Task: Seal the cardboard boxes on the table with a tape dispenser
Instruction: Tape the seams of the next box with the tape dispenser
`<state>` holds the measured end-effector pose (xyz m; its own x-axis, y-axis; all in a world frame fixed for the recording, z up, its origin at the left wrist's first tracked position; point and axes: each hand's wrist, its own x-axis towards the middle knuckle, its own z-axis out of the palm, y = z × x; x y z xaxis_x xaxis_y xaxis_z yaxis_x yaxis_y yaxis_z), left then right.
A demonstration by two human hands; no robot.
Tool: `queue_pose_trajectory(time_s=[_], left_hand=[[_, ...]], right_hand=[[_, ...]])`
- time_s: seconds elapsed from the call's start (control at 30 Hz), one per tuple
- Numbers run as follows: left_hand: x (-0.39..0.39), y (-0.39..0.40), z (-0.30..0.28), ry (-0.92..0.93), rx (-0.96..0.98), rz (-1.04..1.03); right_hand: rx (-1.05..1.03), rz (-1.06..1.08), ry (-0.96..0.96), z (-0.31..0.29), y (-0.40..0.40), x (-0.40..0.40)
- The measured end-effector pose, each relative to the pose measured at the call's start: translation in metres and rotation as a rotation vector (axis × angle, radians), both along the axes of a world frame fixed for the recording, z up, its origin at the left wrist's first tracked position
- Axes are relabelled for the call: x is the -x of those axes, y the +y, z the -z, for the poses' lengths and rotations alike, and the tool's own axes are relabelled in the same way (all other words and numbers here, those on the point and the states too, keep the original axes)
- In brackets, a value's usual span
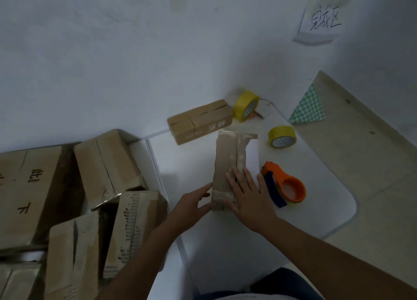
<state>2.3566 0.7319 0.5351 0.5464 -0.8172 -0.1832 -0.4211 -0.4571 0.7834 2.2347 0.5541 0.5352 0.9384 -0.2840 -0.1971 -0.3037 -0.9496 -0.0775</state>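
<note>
Right now I am pressing my right hand (249, 196) flat, fingers straight, on the near end of the cardboard box (228, 166) lying lengthwise in front of me on the white counter (194, 164). My left hand (194, 201) is resting against the box's near left corner, its fingers stretched out along the side and its thumb below, holding nothing. The box's top flaps are meeting along a seam that is running away from me, and the far flap is sticking out to the right. Just beside my right hand, the orange tape dispenser (284, 184) is lying on the counter, untouched, with its blue part toward me. Beyond it a yellow tape roll (282, 136) is lying flat, and a second yellow roll (246, 105) is standing on edge near the wall. A second small box (199, 121) is sitting against the wall behind the one I am holding. To my left, a heap of boxes (74, 209) is lying off the counter's edge.
</note>
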Motion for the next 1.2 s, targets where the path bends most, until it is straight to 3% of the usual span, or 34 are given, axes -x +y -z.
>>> queue_pose_trajectory(time_s=[0.2,0.43,0.53,0.6,0.7,0.8,0.87,1.07,1.2], left_hand=[[-0.032,-0.01,-0.002,-0.296,-0.131,0.236],[-0.023,-0.001,-0.004,-0.094,-0.124,0.036],[-0.028,0.003,-0.018,-0.057,-0.094,-0.157],[-0.026,-0.001,-0.024,-0.079,-0.057,-0.229],[-0.011,-0.025,-0.028,-0.186,-0.067,-0.178],[0.002,-0.055,-0.028,-0.352,-0.131,-0.029],[0.009,-0.069,-0.026,-0.4,-0.293,0.062],[0.013,-0.079,-0.016,-0.428,-0.447,0.167],[-0.011,-0.071,-0.032,-0.543,-0.494,0.307]], right_hand=[[0.012,-0.022,0.008,0.0,-0.002,-0.001],[-0.098,-0.055,-0.022,-0.001,-0.009,0.0],[-0.244,0.035,-0.182,-0.011,-0.018,0.002],[-0.428,0.255,-0.334,-0.017,-0.021,0.005],[-1.008,0.673,-0.458,-0.027,-0.018,0.011],[-1.275,0.78,-0.406,-0.029,-0.019,0.022],[-1.429,0.813,-0.381,-0.03,-0.02,0.028],[-1.183,0.819,-0.379,-0.027,-0.042,0.04],[-0.933,0.688,-0.555,-0.028,-0.054,0.038]])
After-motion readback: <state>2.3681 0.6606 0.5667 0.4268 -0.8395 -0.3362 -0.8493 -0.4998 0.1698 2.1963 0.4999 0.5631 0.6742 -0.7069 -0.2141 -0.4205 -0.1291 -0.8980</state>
